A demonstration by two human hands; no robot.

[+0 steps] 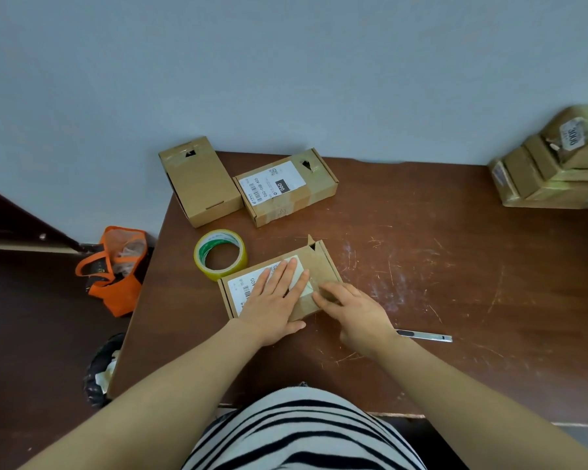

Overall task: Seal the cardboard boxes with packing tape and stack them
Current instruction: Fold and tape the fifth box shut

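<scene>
— Near the front middle of the desk point(455, 266): which box is under work, and how is it held?

— Small flat mailer box point(319, 262), lid up, long axis slanting away to the right. Left hand point(274, 300) lies flat on the shipping label, fingers straight and together, pressing down. Right hand point(357, 313) has its fingers bent, tips on the near right corner of the lid. Cannot tell whether they pinch a tape end or only rub it down, because the fingers hide that corner.

— Handling estimate?

— Judged light: thin corrugated card, and one palm pins it. Faces look stiff, but the lid probably gives in the middle. Label looks glossy, likely slick under a palm. The locking tab at the far end stands up and is no place to pull.

— Where to take hold for stacking?

— Across the two long side walls, thumb on one side and fingers on the other, kept level. Stack of taped parcels point(557, 171) sits at the desk's far right, well apart.

— Supplies?

— Tape roll point(218, 238) is just beside the box's far left corner. Cutter point(425, 335) is just right of the right wrist. Labelled box point(286, 195) and plain box point(201, 188) wait at the far edge.
</scene>
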